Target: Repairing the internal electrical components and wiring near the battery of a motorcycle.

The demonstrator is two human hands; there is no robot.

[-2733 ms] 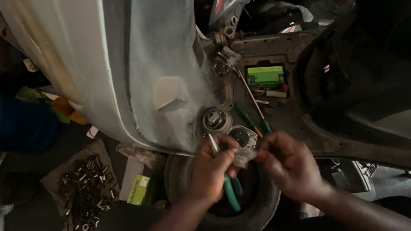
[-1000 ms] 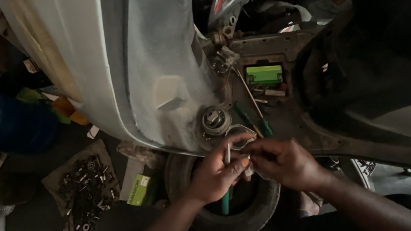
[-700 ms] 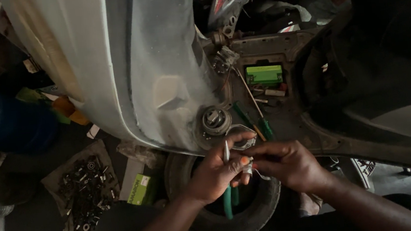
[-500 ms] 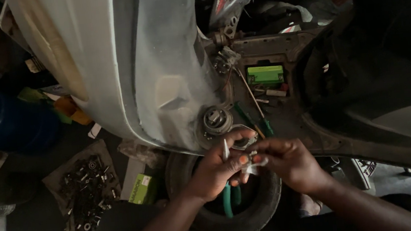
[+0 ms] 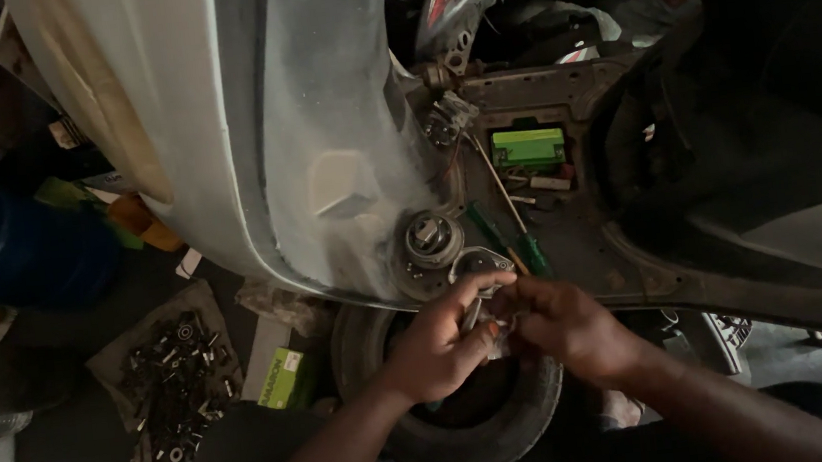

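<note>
While both hands pinch one small metal part [image 5: 488, 316] over the tyre [image 5: 470, 426] | left hand [image 5: 437, 349], right hand [image 5: 566, 327] closed on it | fitting unfinished | screwdriver [image 5: 507, 237] idle beyond

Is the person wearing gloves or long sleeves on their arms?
No gloves and no sleeves show. The left hand and the right hand are both bare, and so are both forearms right down to the bottom edge of the picture. There is no watch, ring or bracelet that can be made out, though the light is dim.
</note>
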